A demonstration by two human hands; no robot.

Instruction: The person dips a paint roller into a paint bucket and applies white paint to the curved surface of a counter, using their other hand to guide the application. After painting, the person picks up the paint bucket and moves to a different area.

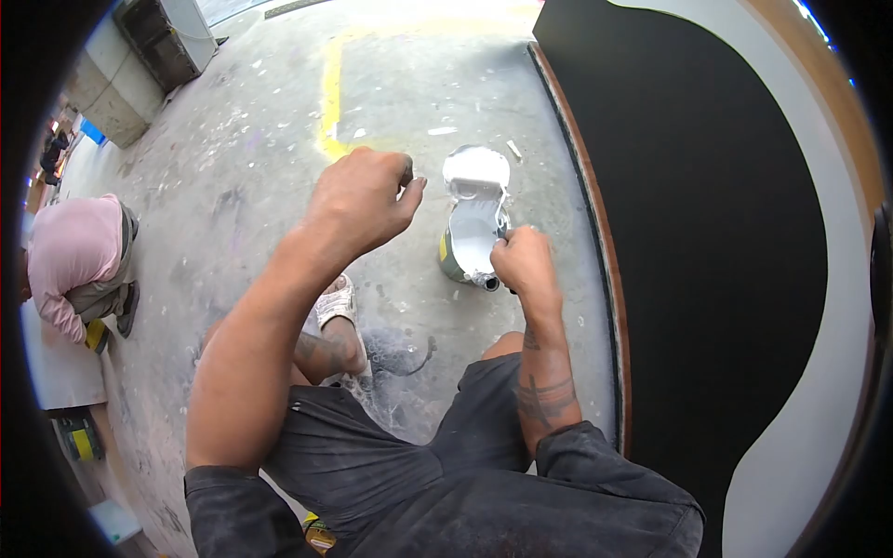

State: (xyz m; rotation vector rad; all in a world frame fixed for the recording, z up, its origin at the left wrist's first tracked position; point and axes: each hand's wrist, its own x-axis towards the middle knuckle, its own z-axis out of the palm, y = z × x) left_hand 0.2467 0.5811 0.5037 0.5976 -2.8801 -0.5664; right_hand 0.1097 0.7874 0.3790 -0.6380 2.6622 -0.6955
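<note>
My left hand (pixel 363 200) is raised over the floor, left of the paint container. Its fingers are loosely curled, with a gap between thumb and forefinger, and I see nothing in it. At the right edge of the cut-open container (pixel 448 251), my right hand (pixel 525 260) is closed around something mostly hidden; a small dark piece (pixel 502 229) shows just above the fingers. White paint (pixel 474 232) coats the inside of the container. Its flap (pixel 476 170) is folded back, also smeared white, and a round spout (pixel 490 283) faces me.
A tall black panel (pixel 707 205) with a curved white border stands along my right. At left, a person in a pink shirt (pixel 79 246) bends over a pale board (pixel 60 358). Yellow tape (pixel 330 93) marks the concrete floor. A dark curved strip (pixel 423 361) lies near my foot.
</note>
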